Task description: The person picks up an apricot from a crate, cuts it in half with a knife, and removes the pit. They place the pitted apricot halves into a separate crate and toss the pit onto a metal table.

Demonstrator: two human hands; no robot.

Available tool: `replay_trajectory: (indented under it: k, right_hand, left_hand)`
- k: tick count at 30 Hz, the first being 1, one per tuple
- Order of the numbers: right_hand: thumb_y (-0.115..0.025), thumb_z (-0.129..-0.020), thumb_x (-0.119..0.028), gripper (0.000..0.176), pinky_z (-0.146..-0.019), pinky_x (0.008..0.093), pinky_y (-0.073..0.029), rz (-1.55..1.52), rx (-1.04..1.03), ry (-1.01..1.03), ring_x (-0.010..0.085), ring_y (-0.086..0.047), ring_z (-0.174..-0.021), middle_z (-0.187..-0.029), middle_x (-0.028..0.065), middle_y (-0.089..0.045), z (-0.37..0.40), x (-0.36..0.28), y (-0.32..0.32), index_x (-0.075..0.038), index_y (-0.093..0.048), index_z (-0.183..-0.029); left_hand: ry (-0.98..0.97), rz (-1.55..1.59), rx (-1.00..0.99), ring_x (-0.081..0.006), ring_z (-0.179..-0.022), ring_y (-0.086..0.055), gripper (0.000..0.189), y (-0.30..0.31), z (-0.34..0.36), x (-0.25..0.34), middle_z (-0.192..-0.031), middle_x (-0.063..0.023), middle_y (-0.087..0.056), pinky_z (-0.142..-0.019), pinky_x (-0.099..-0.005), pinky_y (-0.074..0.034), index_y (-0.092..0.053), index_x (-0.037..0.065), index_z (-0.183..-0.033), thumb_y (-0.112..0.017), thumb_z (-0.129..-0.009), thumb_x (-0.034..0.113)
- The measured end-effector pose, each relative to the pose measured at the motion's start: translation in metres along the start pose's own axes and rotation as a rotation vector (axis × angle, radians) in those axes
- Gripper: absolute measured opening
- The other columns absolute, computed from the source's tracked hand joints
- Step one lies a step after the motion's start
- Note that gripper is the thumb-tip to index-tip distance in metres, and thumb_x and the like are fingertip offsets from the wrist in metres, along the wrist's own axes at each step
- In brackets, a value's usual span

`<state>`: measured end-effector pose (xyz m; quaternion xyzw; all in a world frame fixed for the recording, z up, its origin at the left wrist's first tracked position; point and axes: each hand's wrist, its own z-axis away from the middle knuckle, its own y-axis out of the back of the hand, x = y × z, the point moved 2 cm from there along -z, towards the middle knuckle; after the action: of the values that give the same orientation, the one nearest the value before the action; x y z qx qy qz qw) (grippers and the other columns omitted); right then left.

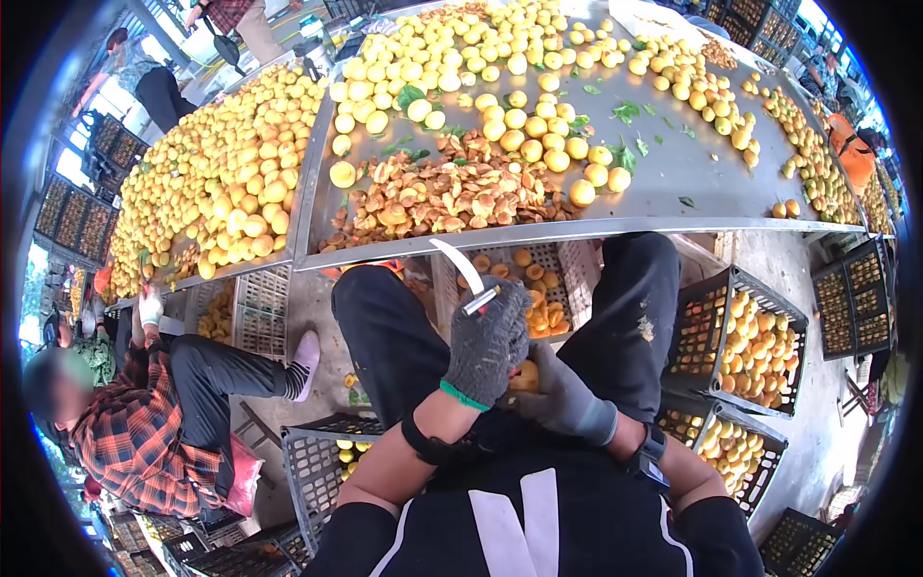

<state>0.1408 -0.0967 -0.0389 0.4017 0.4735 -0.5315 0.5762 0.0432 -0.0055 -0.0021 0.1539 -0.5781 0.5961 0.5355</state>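
My left hand [488, 337], in a dark knitted glove with a green cuff, is closed around a knife [456, 260]. Its curved, pale blade points up and away from me. My right hand [560, 392], in a smoother grey glove, is closed on an apricot [525, 377]. Both hands meet above my lap, and the fingers partly hide the fruit. Beyond my knees, a crate [579, 279] holds cut apricot halves. On the metal table [663, 173] lie whole apricots [538, 125] and a heap of brownish, torn-looking fruit pieces [452, 190].
A raised metal rim [577, 229] edges the table. Black crates of apricots [755, 346] stand at my right. Another crate [332, 471] is at my left. A person in a plaid shirt [144, 433] sits further left beside a large apricot pile [231, 173].
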Motion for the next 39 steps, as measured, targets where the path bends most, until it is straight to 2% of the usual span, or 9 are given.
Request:
replay_trajectory:
  k: [3, 7, 9, 12, 16, 19, 21, 33, 39]
  right_hand:
    - [-0.072, -0.075, -0.007, 0.043, -0.075, 0.0297, -0.048, 0.354, 0.113, 0.101, 0.0197, -0.060, -0.085, -0.097, 0.0097, -0.058, -0.005, -0.010, 0.005, -0.003, -0.047, -0.110]
    - [-0.070, -0.075, -0.011, 0.053, -0.078, 0.0328, -0.050, 0.684, 0.128, 0.270, 0.0260, -0.061, -0.090, -0.105, 0.0141, -0.056, -0.004, -0.027, 0.018, -0.003, -0.045, -0.121]
    - [-0.063, -0.083, -0.013, 0.045, -0.081, 0.0288, -0.050, -0.009, 0.056, -0.111, 0.0202, -0.060, -0.092, -0.103, 0.0094, -0.055, 0.000, -0.028, 0.020, -0.003, -0.045, -0.124]
    - [-0.053, -0.089, -0.012, 0.039, -0.082, 0.0269, -0.050, -0.568, 0.169, -0.198, 0.0189, -0.060, -0.090, -0.102, 0.0087, -0.054, -0.004, -0.006, 0.032, -0.003, -0.044, -0.126]
    - [-0.046, -0.092, -0.011, 0.036, -0.087, 0.0294, -0.050, -0.839, 0.116, -0.179, 0.0178, -0.059, -0.093, -0.104, 0.0090, -0.053, -0.010, -0.008, 0.029, -0.002, -0.042, -0.127]
    - [-0.044, -0.091, -0.007, 0.037, -0.091, 0.0349, -0.049, -0.060, 0.035, -0.084, 0.0201, -0.058, -0.100, -0.109, 0.0110, -0.052, -0.010, -0.007, 0.021, -0.001, -0.039, -0.127]
    - [-0.040, -0.090, -0.004, 0.037, -0.095, 0.0396, -0.047, -0.826, 0.077, -0.208, 0.0226, -0.055, -0.107, -0.115, 0.0132, -0.051, -0.015, -0.004, 0.007, -0.001, -0.038, -0.127]
    - [-0.038, -0.085, 0.004, 0.049, -0.097, 0.0438, -0.046, -1.037, -0.133, -0.234, 0.0301, -0.051, -0.116, -0.127, 0.0151, -0.047, -0.027, -0.017, 0.026, 0.002, -0.035, -0.134]
    - [-0.047, -0.092, -0.007, 0.033, -0.077, 0.0327, -0.057, -0.789, 0.172, -0.260, 0.0246, -0.063, -0.090, -0.106, 0.0123, -0.055, -0.044, 0.019, 0.033, 0.002, -0.044, -0.124]
  left_hand:
    - [0.084, 0.132, 0.091, -0.0081, -0.045, -0.049, 0.010, -0.004, -0.003, -0.001, -0.068, -0.0017, -0.056, -0.038, -0.0209, -0.039, -0.056, 0.006, -0.092, -0.060, -0.089, 0.015]
    - [-0.163, 0.081, -0.001, -0.0075, -0.046, -0.050, 0.009, 0.004, 0.001, 0.010, -0.068, -0.0025, -0.057, -0.039, -0.0206, -0.038, -0.055, 0.006, -0.097, -0.057, -0.091, 0.013]
    - [-0.204, 0.132, 0.049, -0.0075, -0.049, -0.051, 0.011, 0.013, 0.003, 0.019, -0.071, -0.0035, -0.058, -0.039, -0.0208, -0.039, -0.055, 0.005, -0.098, -0.058, -0.091, 0.014]
    - [-0.273, -0.352, 0.090, -0.0099, -0.062, -0.059, 0.009, 0.029, 0.009, 0.018, -0.084, -0.0074, -0.063, -0.051, -0.0232, -0.046, -0.058, 0.005, -0.090, -0.063, -0.087, 0.012]
    - [-0.541, -0.826, -0.197, -0.0213, -0.086, -0.065, 0.029, 0.020, 0.017, -0.001, -0.100, -0.0101, -0.064, -0.075, -0.0312, -0.050, -0.059, 0.007, -0.106, -0.071, -0.081, 0.017]
    - [-0.464, -0.875, -0.240, -0.0201, -0.093, -0.063, 0.033, 0.017, 0.015, -0.007, -0.105, -0.0105, -0.063, -0.079, -0.0313, -0.049, -0.059, 0.004, -0.110, -0.069, -0.081, 0.016]
    - [-0.432, -0.960, -0.247, -0.0177, -0.097, -0.061, 0.032, 0.020, 0.011, -0.007, -0.107, -0.0110, -0.063, -0.083, -0.0309, -0.048, -0.059, 0.001, -0.110, -0.069, -0.082, 0.014]
    - [-0.409, -0.876, -0.094, -0.0189, -0.091, -0.064, 0.025, 0.032, -0.001, -0.006, -0.097, -0.0083, -0.066, -0.077, -0.0303, -0.050, -0.062, 0.005, -0.108, -0.065, -0.085, 0.015]
    - [0.016, 0.040, -0.007, -0.0045, -0.047, -0.047, 0.019, 0.068, -0.022, -0.015, -0.068, 0.0017, -0.055, -0.042, -0.0194, -0.037, -0.061, 0.005, -0.108, -0.060, -0.089, 0.011]
